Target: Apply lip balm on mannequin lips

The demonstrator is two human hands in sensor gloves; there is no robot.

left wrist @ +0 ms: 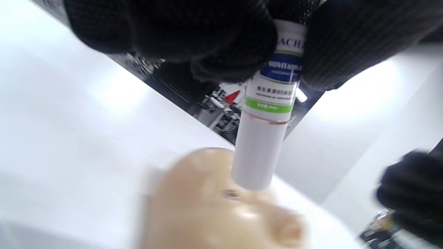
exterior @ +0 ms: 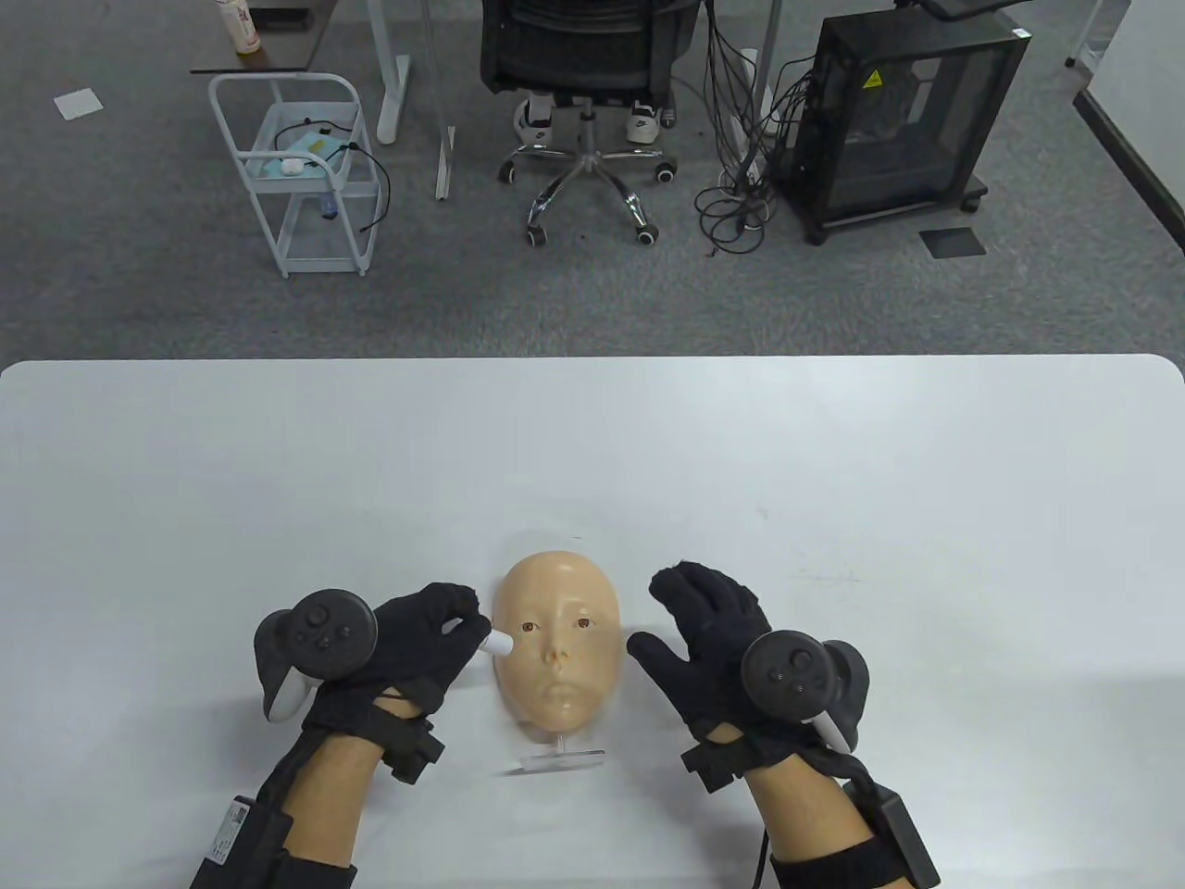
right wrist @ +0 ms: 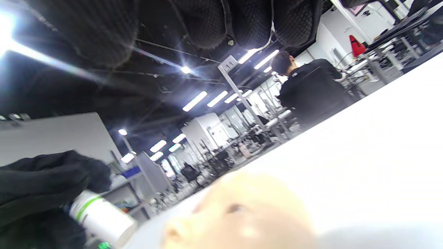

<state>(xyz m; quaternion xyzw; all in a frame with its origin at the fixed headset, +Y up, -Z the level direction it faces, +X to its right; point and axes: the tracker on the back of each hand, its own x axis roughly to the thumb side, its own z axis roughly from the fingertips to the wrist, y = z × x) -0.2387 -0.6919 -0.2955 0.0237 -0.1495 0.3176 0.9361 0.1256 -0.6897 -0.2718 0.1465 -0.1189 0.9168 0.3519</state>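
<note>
A flesh-coloured mannequin face (exterior: 558,643) lies face up on a clear stand near the table's front edge. It also shows in the left wrist view (left wrist: 207,211) and the right wrist view (right wrist: 238,214). My left hand (exterior: 435,639) grips a white lip balm tube (exterior: 498,642) with a blue and green label (left wrist: 277,83). The tube's capped white end (left wrist: 254,162) points at the face beside its eye, left of the lips (exterior: 558,693). The tube shows in the right wrist view too (right wrist: 104,219). My right hand (exterior: 704,630) is open with fingers spread, just right of the face, holding nothing.
The white table (exterior: 833,482) stretches wide behind and beside the face. Beyond its far edge stand an office chair (exterior: 588,56), a white wire cart (exterior: 301,176) and a black cabinet (exterior: 903,120) on grey carpet.
</note>
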